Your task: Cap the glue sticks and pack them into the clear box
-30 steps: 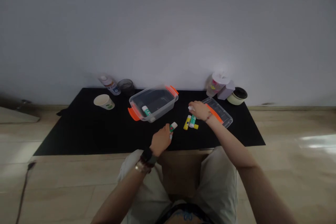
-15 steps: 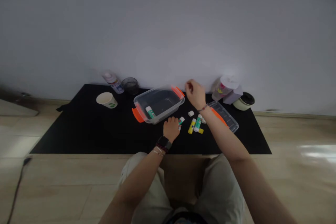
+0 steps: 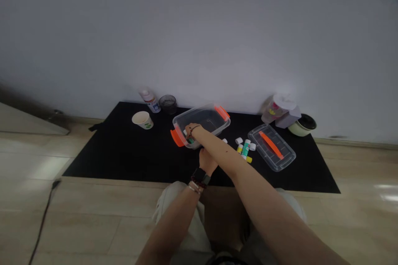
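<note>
My right hand (image 3: 190, 131) reaches across my body and dips into the front left corner of a clear plastic box (image 3: 214, 118) with orange latches. A green-labelled glue stick (image 3: 190, 141) lies in the box under my fingers, mostly hidden. My left hand (image 3: 205, 161) rests near the black mat's (image 3: 139, 161) front edge, below my right forearm, its fingers hidden. To the right stand a teal-labelled glue stick (image 3: 245, 148) and a yellow one (image 3: 239, 148), with white caps (image 3: 239, 140) around them.
A clear lid (image 3: 271, 149) with an orange strip lies on the mat at the right. A paper cup (image 3: 142, 120), a spray bottle (image 3: 150, 100) and a dark glass (image 3: 168, 104) stand at the back left. A wipes tub (image 3: 276, 107) and a lidded pot (image 3: 302, 125) stand back right.
My right hand has crossed over to the left and gone down into the box. My left hand has drawn back toward the mat's front edge. The whole view has shifted slightly.
</note>
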Available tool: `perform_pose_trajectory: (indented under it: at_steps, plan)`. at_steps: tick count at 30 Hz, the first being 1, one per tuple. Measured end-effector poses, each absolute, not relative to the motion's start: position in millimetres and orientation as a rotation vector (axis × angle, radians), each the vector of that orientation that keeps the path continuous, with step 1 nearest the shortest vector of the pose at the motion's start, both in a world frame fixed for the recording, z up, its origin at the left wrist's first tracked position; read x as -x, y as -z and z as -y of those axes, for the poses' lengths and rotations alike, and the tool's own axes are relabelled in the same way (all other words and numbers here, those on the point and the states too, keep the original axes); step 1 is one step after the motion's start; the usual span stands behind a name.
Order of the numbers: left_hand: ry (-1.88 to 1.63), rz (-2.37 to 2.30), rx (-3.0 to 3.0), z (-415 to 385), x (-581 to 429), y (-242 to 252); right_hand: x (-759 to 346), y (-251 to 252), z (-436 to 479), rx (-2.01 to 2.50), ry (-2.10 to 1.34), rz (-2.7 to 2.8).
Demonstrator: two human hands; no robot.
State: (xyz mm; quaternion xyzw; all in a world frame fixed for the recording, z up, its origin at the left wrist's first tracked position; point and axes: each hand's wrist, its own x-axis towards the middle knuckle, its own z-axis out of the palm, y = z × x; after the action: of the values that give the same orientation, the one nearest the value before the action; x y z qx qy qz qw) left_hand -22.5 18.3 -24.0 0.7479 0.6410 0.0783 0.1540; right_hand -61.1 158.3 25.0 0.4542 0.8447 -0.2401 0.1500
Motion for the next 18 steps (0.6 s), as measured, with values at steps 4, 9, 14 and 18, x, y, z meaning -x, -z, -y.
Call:
perform_pose_trajectory:
  at_steps: [4, 9, 14, 18]
  plan:
    - [-0.176, -1.882, -2.093, -20, 22, 19, 45, -46, -162, -1.425, 0.676, -2.552]
    - [-0.501, -1.661, -1.893, -1, 33, 14, -61, -95, -143, -1.717, 0.612, -2.831]
    - [-0.706, -1.094, -1.412, 42, 36, 14, -162, -77, -43, -1.899, 1.223, -2.943]
    - [-0.529, -0.934, -1.294, 74, 17, 20, -179, -24, 31, -1.822, 1.785, -2.548]
